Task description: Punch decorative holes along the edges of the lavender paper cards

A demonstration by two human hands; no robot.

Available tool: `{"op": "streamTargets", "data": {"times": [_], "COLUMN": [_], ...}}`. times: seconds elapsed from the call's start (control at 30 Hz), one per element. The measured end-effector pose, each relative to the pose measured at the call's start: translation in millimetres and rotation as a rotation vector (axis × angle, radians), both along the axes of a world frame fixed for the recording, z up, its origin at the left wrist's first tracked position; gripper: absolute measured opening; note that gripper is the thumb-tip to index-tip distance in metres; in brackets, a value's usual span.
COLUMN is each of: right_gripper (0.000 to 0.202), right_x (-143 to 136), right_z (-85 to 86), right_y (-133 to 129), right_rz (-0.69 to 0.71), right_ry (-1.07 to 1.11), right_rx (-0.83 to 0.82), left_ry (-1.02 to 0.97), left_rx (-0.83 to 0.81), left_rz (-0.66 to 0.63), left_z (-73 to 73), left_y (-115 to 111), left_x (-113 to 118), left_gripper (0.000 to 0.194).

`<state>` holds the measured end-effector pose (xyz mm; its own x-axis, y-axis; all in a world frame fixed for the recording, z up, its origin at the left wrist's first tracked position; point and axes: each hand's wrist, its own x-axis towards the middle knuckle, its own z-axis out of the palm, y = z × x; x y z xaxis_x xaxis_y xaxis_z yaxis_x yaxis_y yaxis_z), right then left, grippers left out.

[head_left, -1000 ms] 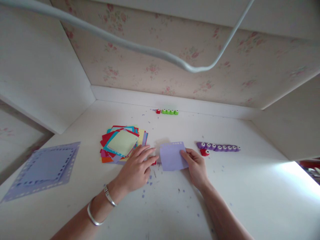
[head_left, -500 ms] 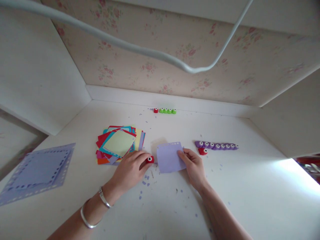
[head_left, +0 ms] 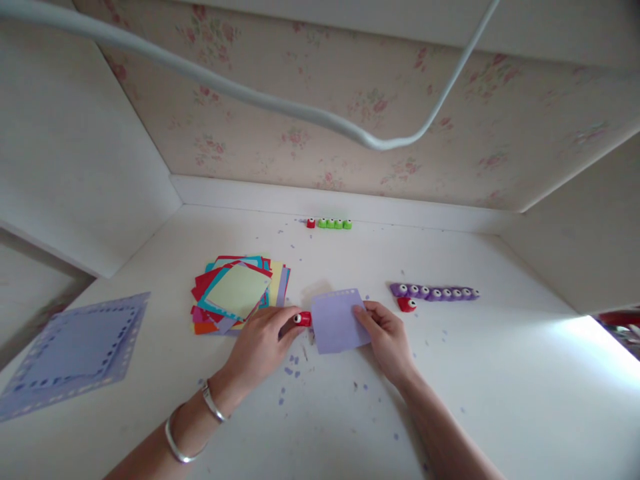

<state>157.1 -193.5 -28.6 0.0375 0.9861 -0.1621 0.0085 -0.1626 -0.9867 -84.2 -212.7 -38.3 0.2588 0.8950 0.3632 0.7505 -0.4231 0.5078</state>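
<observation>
- My left grip (head_left: 291,324) pinches the red punch (head_left: 303,319) beside the sheet's left edge.
- My right grip (head_left: 367,319) pinches the purple sheet (head_left: 338,324).

The square of lilac paper (head_left: 337,321) looks matt and smooth, like the layered lilac sheets (head_left: 75,340) and the coloured paper stack (head_left: 235,290). The red punch (head_left: 303,319) seems to be hard plastic with a slight gloss, though it is small from here. Two silvery metal bangles (head_left: 176,437) shine. The white tabletop (head_left: 345,413) is smooth, with a soft sheen; the floral wallpaper (head_left: 295,87) is matt.
</observation>
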Motion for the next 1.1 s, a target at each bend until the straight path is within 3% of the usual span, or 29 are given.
{"op": "streamTargets", "data": {"times": [1.1], "right_gripper": [0.029], "right_x": [-1.3], "right_z": [3.5], "right_y": [-3.7], "right_rz": [-0.005], "right_ry": [-0.056], "right_rx": [0.008], "left_ry": [-0.024], "left_rx": [0.061], "left_rz": [-0.055], "left_z": [4.7], "left_y": [1.2], "left_x": [2.8], "left_gripper": [0.021]}}
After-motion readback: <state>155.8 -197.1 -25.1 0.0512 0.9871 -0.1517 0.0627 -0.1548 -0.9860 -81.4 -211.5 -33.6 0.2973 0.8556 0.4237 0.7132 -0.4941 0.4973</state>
